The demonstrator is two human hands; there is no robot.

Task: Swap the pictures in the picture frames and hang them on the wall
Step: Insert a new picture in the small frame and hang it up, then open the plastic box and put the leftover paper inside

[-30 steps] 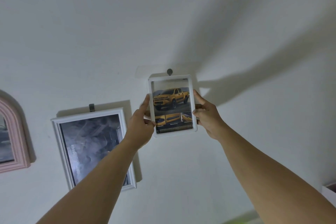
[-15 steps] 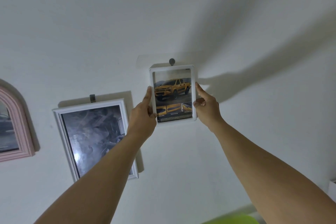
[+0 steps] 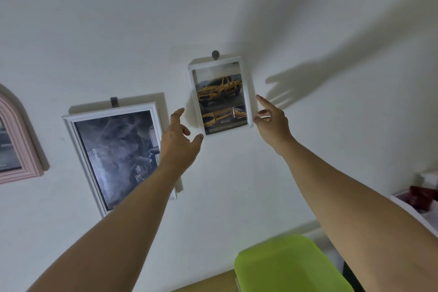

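White wall (image 3: 118, 19), pink frame (image 3: 26, 144) cut off

Left hand (image 3: 178, 143) and right hand (image 3: 272, 123) have opened, releasing the truck frame (image 3: 221, 97)

Small white frame (image 3: 221, 96) with yellow truck picture hanging from grey hook (image 3: 215, 54) on wall. Left hand (image 3: 180, 140) hovering, fingers loose, just beside lower left corner. Right hand (image 3: 272, 121) hovering at right edge, fingers spread.

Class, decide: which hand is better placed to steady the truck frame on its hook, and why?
Right: the right hand has fingertips at the right edge of the truck frame; the left hand hovers clear.
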